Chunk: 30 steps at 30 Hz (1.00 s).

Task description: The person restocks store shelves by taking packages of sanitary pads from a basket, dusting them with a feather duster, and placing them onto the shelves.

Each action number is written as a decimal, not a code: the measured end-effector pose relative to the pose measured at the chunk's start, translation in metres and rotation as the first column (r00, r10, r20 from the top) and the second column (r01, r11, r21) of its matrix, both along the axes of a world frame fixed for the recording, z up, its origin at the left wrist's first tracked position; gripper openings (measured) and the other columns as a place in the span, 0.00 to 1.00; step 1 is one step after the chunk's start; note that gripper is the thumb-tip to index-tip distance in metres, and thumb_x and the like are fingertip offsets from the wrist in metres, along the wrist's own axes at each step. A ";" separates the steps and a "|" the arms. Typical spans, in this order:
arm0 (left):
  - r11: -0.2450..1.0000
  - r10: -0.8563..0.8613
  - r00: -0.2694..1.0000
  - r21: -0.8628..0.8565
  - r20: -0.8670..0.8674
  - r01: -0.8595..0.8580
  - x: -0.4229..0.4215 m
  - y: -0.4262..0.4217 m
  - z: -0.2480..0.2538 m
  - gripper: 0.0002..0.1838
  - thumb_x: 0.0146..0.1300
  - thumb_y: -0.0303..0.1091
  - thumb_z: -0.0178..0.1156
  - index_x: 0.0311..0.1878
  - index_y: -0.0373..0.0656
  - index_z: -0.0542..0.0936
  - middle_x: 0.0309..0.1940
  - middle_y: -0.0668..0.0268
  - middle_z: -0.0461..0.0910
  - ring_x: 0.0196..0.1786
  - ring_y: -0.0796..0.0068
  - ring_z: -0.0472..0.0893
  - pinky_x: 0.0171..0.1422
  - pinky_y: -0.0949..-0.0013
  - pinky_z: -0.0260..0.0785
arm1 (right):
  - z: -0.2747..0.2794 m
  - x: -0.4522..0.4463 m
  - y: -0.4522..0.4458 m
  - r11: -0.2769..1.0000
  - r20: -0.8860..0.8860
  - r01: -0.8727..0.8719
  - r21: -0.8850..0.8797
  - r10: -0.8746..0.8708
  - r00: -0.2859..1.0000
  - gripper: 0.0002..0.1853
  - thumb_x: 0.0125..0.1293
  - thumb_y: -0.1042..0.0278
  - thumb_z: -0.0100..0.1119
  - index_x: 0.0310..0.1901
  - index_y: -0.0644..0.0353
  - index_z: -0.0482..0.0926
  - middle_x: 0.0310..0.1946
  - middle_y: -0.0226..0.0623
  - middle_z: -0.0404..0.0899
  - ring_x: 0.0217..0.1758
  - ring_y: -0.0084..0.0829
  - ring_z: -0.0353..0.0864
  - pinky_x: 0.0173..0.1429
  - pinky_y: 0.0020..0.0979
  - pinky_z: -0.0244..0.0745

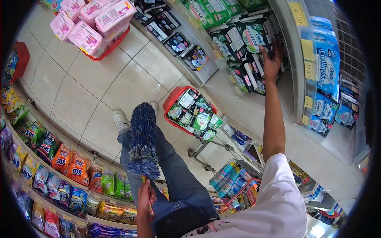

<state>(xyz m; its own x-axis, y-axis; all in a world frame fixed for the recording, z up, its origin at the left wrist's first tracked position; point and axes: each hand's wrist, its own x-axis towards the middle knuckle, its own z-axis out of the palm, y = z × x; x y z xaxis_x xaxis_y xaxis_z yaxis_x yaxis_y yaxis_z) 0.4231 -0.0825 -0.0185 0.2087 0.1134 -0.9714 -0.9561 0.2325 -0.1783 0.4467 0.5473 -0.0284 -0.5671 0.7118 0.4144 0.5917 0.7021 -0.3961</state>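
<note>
My left hand (147, 195) is wrapped round the handle of a fluffy blue-and-grey duster (143, 139), whose head points away from me over my leg. On the right, my right hand (272, 62) reaches into a shelf with its fingers apart. It touches the dark green sanitary pad packs (254, 37) stacked there, and some fingertips are hidden against the packs. A red basket (168, 104) filled with similar green and black packs stands on the floor below the shelf.
Another red basket (106, 54) holds pink packs at the upper left. Shelves of detergent pouches (63, 156) curve along my left. Blue packs (326, 71) sit behind price tags at the right. A metal cart frame (202, 158) stands near my legs on the tiled floor (95, 87).
</note>
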 end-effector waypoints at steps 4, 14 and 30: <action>0.999 -0.042 0.999 -0.006 -0.011 0.042 0.004 0.011 -0.002 0.18 0.67 0.50 0.53 0.28 0.49 0.63 0.09 0.70 0.60 0.07 0.84 0.57 0.10 0.79 0.48 | 0.000 -0.002 0.004 0.986 0.082 -0.060 0.158 0.048 0.996 0.28 0.54 0.63 0.70 0.56 0.60 0.74 0.56 0.45 0.70 0.62 0.39 0.67 0.64 0.35 0.62; 0.989 -0.128 0.985 0.052 -0.116 0.135 -0.012 0.008 0.004 0.19 0.69 0.50 0.49 0.27 0.49 0.62 0.09 0.70 0.62 0.07 0.83 0.59 0.10 0.78 0.50 | -0.028 0.014 -0.165 0.895 -0.456 0.231 -0.381 -0.399 0.796 0.24 0.62 0.66 0.62 0.56 0.67 0.69 0.50 0.39 0.72 0.53 0.29 0.71 0.56 0.28 0.69; -0.093 -0.764 0.046 0.180 -0.644 0.979 -0.030 0.022 0.030 0.26 0.65 0.44 0.55 0.60 0.37 0.67 0.37 0.59 0.80 0.35 0.61 0.80 0.42 0.65 0.69 | -0.056 0.064 -0.535 -0.708 0.423 0.055 -0.704 -0.356 0.833 0.24 0.58 0.49 0.64 0.42 0.65 0.77 0.30 0.38 0.79 0.37 0.27 0.82 0.41 0.27 0.75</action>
